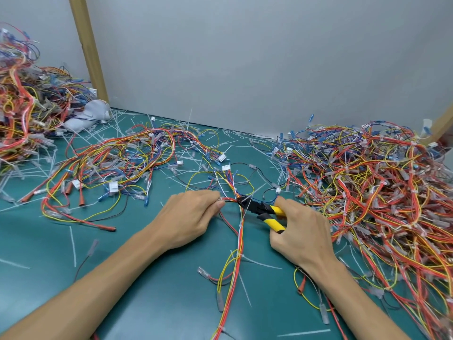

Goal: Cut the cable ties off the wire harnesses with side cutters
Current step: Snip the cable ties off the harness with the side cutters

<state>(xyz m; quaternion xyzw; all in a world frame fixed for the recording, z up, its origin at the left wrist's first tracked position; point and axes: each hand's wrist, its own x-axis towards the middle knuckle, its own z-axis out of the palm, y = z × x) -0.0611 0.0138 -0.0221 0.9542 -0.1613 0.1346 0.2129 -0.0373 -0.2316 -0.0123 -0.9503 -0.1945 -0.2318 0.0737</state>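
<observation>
Likely light, limp, easily nicked: wire harness [239,241] pinched beside the blades in the left grip [188,217], side cutters [259,207] clasped by part-spread yellow handles in the right grip [301,231].

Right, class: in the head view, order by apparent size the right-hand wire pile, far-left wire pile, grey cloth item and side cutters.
1. right-hand wire pile.
2. far-left wire pile, though cropped.
3. grey cloth item and side cutters: alike, and the cutters are nearer and partly hidden by the right hand, so unranked.
</observation>
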